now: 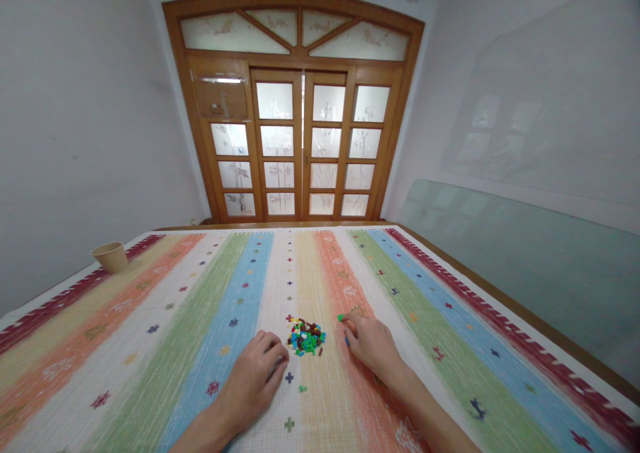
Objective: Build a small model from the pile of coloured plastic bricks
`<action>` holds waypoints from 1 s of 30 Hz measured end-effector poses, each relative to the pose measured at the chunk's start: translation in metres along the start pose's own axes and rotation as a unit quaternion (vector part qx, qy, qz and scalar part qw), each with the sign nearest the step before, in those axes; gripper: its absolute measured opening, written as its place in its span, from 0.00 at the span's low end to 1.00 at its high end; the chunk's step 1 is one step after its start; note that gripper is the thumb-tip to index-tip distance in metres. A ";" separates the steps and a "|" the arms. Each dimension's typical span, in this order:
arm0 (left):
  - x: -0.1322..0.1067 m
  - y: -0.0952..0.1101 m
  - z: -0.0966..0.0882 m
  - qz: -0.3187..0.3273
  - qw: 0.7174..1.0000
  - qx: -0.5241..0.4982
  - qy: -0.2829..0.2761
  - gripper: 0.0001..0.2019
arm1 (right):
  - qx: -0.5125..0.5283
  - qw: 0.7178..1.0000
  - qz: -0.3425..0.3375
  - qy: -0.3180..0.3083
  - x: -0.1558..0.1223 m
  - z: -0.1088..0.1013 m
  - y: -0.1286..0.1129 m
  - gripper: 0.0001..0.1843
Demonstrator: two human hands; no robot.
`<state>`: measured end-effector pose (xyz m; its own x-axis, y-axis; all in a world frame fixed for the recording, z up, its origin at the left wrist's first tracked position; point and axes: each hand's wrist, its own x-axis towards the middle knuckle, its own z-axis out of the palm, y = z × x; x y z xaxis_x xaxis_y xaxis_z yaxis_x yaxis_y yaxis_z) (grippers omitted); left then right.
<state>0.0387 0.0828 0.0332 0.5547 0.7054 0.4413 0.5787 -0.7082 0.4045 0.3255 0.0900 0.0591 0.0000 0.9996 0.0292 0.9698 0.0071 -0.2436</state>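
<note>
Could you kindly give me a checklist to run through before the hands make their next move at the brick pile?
1. Pile of small multicoloured plastic bricks lies between both hands: ok.
2. Small green plastic brick firmly held by right hand: cannot tell.
3. Left hand, curled beside the pile, free of bricks: cannot tell.
4. All bricks gathered: not ok, stray green bricks lie nearer the person.
5. Tan paper cup upright, far left, apart: ok.

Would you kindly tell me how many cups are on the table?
1. The cup stands on the striped cloth at its far left edge, away from the brick pile between the left hand and right hand.
</note>
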 end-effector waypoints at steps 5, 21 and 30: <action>0.001 0.001 -0.001 -0.004 1.000 -0.002 -0.006 0.07 | -0.013 1.000 0.005 -0.002 -0.001 -0.002 -0.002 0.21; 0.001 0.001 -0.001 0.002 1.000 0.000 0.002 0.07 | 0.084 0.994 -0.044 0.060 -0.004 0.003 -0.004 0.20; 0.002 0.002 -0.001 -0.003 1.000 0.003 -0.006 0.07 | 0.199 0.958 -0.204 0.044 -0.017 0.012 -0.022 0.12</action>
<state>0.0398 0.0828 0.0357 0.5578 0.7103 0.4292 0.5858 -0.7033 0.4027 0.3014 0.0728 0.0521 -0.3215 0.9055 0.2769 0.7241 0.4235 -0.5443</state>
